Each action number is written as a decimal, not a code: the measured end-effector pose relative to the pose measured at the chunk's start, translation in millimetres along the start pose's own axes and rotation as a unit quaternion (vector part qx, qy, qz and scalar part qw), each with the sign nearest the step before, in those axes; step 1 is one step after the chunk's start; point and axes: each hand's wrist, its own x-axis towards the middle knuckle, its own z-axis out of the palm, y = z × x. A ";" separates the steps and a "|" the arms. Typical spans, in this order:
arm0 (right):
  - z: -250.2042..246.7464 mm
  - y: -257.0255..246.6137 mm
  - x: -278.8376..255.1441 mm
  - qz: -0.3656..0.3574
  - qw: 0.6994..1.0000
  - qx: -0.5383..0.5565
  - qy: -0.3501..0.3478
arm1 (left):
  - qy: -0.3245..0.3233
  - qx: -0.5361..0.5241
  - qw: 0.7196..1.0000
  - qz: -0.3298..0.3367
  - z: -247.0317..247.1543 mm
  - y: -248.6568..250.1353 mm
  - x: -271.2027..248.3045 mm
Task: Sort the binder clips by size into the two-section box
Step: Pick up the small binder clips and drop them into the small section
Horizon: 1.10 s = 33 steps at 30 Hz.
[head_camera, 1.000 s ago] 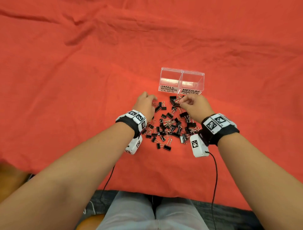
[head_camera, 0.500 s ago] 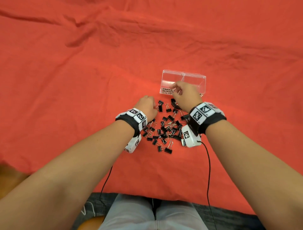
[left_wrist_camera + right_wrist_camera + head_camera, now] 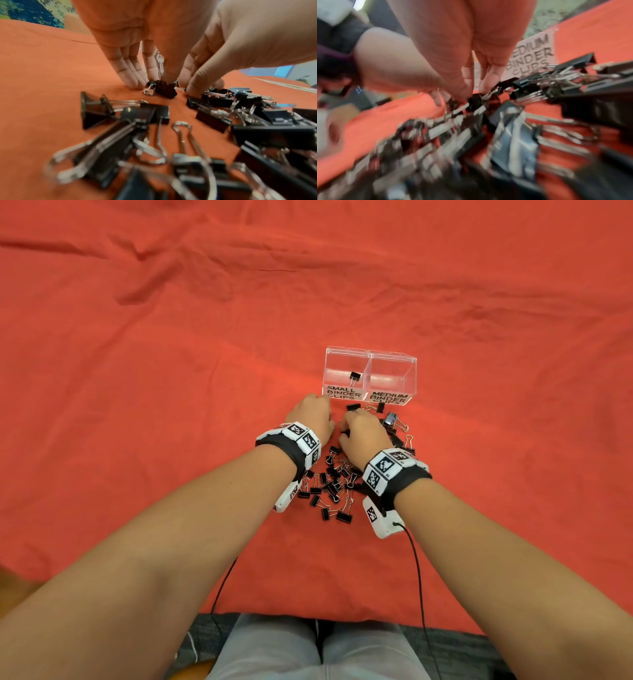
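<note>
A clear two-section box stands on the red cloth, its fronts labelled SMALL and MEDIUM BINDER CLIPS. One small clip lies in the left, small section. The right section looks empty. Several black binder clips form a pile in front of the box. My left hand is at the pile's far left; its fingertips and thumb pinch a small clip lying on the cloth. My right hand is beside it, with thumb and fingers closed on a black clip; that view is blurred.
A larger clip and a few loose ones lie right of my right hand, close to the box front. Wrinkled red cloth stretches all round. My lap shows at the near table edge, with two wrist cables hanging.
My right hand carried a clip to the small section, left it there and came back down to the pile. My left hand edged forward toward the box.
</note>
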 end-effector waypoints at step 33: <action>-33.7 60.1 -15.2 0.000 0.999 -0.027 0.032 | -0.019 0.068 0.982 0.173 13.3 23.2 -7.0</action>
